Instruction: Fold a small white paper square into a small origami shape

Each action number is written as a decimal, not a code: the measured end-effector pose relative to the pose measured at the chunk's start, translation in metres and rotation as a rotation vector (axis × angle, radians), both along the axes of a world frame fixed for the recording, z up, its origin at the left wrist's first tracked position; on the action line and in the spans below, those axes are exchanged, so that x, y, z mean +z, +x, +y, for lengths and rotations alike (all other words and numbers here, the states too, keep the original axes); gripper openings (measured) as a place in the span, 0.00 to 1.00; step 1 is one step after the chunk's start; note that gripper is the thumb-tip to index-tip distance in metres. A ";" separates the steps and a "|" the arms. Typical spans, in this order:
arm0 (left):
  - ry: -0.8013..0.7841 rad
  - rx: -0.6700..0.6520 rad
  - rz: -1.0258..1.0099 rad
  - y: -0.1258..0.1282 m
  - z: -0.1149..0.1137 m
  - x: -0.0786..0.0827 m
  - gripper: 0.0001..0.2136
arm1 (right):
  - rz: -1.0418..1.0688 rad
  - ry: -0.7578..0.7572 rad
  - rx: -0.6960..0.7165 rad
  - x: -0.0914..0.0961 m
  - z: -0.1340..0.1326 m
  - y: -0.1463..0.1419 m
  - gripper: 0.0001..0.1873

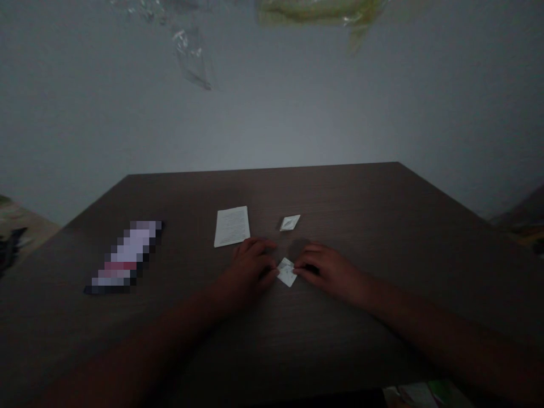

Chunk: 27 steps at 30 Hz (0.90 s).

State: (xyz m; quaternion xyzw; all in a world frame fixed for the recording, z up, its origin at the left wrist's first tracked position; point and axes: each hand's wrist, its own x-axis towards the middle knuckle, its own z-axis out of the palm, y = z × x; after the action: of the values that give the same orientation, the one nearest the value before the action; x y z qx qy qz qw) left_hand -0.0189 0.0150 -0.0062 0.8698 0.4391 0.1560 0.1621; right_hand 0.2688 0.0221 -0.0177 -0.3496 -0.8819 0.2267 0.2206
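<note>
A small folded piece of white paper [287,272] lies on the dark wooden table [382,226], between my two hands. My left hand [250,263] rests on the table with its fingers curled, pinching the paper's left edge. From the other side my right hand [325,269] pinches the right edge with its fingertips. The light is dim and the fold's shape is hard to make out.
A flat white sheet [232,226] lies just beyond my left hand. A smaller folded paper piece [289,222] sits beyond my right hand. A blurred-out oblong object [125,258] lies at the left. Clear plastic [193,56] hangs on the wall behind.
</note>
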 end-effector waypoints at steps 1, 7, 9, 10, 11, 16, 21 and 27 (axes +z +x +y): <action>0.004 0.000 0.002 -0.001 0.000 -0.002 0.04 | 0.000 -0.016 -0.016 0.001 0.000 0.000 0.07; -0.025 0.002 0.016 0.000 -0.001 -0.001 0.07 | 0.008 -0.060 -0.046 0.007 -0.003 -0.003 0.09; -0.039 0.013 0.022 0.002 -0.006 0.003 0.07 | -0.001 -0.050 -0.044 0.008 -0.003 -0.004 0.10; -0.042 0.013 0.023 0.004 -0.008 0.005 0.07 | -0.007 -0.047 -0.047 0.008 -0.004 -0.004 0.11; -0.041 0.008 0.020 0.006 -0.011 0.007 0.07 | -0.014 -0.046 -0.054 0.008 -0.004 -0.005 0.12; -0.064 -0.099 -0.004 0.015 -0.022 0.012 0.05 | -0.028 -0.043 -0.115 0.010 -0.008 -0.006 0.10; -0.064 -0.118 -0.035 0.018 -0.023 0.009 0.05 | 0.003 -0.028 -0.126 0.010 -0.012 -0.006 0.09; -0.096 -0.014 -0.094 0.018 -0.018 0.003 0.06 | 0.071 0.041 -0.146 0.001 -0.010 -0.009 0.08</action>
State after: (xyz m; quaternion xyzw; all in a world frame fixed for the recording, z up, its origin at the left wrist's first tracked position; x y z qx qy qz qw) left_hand -0.0007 -0.0034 -0.0030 0.8559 0.4319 0.1742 0.2250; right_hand 0.2595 0.0123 -0.0172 -0.4003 -0.8501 0.2039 0.2747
